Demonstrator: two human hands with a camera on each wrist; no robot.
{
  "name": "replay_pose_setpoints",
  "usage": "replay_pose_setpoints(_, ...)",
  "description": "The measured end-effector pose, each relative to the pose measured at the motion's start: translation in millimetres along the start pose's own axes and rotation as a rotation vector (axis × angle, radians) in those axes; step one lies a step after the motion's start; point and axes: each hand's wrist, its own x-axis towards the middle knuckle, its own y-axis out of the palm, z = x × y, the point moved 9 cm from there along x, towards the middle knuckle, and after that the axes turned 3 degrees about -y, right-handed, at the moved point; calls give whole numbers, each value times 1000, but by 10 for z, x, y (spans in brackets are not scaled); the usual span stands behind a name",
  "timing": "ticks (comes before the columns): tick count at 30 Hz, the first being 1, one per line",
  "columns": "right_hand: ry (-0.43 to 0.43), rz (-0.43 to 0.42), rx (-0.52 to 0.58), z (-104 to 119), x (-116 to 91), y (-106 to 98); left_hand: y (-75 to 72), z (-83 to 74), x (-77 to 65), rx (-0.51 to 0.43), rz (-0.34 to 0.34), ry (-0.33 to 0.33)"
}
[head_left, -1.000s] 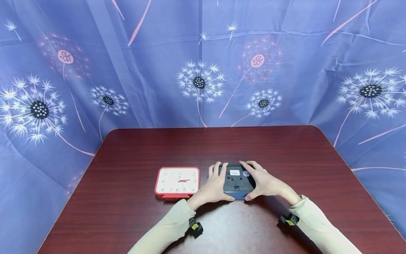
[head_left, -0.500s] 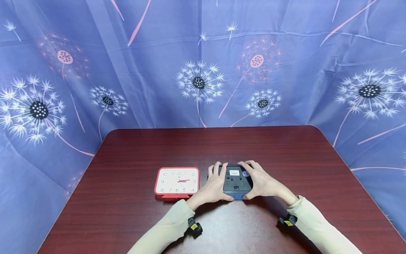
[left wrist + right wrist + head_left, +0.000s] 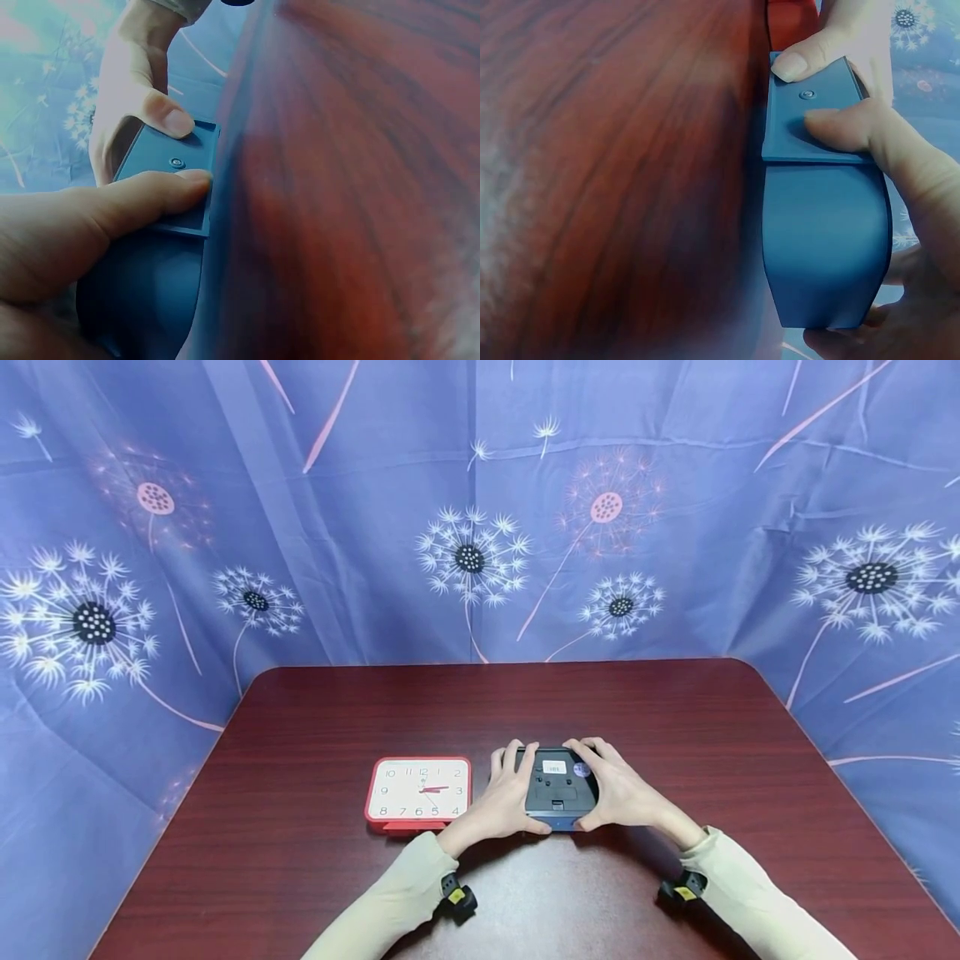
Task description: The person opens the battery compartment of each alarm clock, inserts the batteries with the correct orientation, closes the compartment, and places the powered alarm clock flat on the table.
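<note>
A blue clock lies face down on the table, its black back up with a white barcode label, small knobs and a battery cover. My left hand grips its left side, fingers over the far edge and thumb on the near side. On the right side my right hand holds it in the same way. In both wrist views the two thumbs press the clock's blue side, one on either side of a small round screw. The clock's face is hidden underneath.
Left of the hands, a red clock with a white dial lies face up, close to the left wrist. The dark red wooden table reaches back to a blue curtain with dandelion prints.
My right hand has shifted slightly left along with the right edge of the blue clock. My left hand and the red clock stay nearly where they were.
</note>
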Motion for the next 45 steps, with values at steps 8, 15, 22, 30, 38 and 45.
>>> replay_pose_setpoints(8,-8,0,32,13,5,-65,-39,-24,-5,19,22,4)
replay_pose_setpoints(15,24,55,88,24,-13,-99,-89,-39,-14,18,-9,20)
replay_pose_setpoints(22,66,15,263,-32,-65,-185,-216,-32,-27,-110,-26,13)
replay_pose_setpoints(30,113,-115,552,-161,-101,-172,-340,21,-13,-221,-82,-13)
replay_pose_setpoints(38,82,-214,705,-191,-98,-124,-343,64,-18,-319,-90,-38)
replay_pose_setpoints(45,91,-212,884,-175,-68,27,-381,68,-22,-413,-103,-57)
